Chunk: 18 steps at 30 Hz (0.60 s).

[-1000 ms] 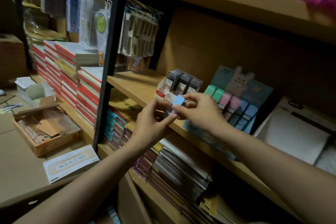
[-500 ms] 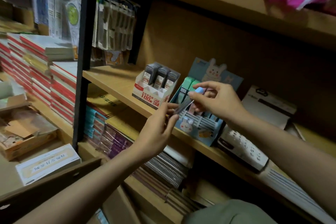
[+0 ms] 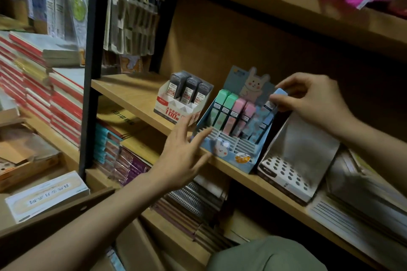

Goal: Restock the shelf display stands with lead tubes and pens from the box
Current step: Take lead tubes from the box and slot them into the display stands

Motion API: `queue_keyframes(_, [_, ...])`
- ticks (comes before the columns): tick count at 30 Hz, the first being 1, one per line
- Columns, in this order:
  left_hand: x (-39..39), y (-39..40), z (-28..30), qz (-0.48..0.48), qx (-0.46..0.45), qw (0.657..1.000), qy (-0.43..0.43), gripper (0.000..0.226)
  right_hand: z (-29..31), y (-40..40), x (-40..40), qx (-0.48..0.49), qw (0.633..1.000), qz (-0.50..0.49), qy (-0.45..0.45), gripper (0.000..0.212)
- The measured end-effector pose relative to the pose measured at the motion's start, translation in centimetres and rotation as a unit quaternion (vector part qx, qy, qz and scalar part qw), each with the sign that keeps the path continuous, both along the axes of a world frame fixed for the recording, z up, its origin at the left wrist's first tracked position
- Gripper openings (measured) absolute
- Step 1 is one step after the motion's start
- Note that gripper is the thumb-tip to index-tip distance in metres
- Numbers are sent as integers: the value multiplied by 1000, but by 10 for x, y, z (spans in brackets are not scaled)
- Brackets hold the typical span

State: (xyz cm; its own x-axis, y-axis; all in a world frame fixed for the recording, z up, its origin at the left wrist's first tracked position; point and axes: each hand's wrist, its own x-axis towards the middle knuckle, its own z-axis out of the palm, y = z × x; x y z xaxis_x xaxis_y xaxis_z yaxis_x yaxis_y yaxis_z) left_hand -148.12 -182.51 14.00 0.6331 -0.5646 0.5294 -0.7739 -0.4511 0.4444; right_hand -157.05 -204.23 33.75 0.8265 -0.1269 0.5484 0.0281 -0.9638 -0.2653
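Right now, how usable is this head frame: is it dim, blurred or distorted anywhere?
Head view: dim, warm lighting, with the shelf's back right corner falling into shadow; hanging packets at upper left and the left hand are smeared with motion blur; the bunny display stand and the blue tube pinched by the right hand stay fairly sharp; wide-angle tilt slants the shelf boards.

Your right hand (image 3: 317, 103) pinches a blue-capped lead tube (image 3: 278, 97) at the back right slot of the blue bunny display stand (image 3: 233, 152); green, pink and blue tubes stand in its back rows. Your left hand (image 3: 185, 156), fingers spread, touches the stand's front left corner. White lead box (image 3: 176, 108) just beside it on the wooden shelf (image 3: 132, 92)
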Motion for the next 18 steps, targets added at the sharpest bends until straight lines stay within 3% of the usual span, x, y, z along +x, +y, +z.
queue_keyframes(5, [12,4,-19,-16,78,996,31,75,-23,-21,3,-53,998,-30,-2,26])
queue_keyframes(18, [16,8,-20,-46,47,997,50,73,-46,-27,31,-111,993,-38,-11,28])
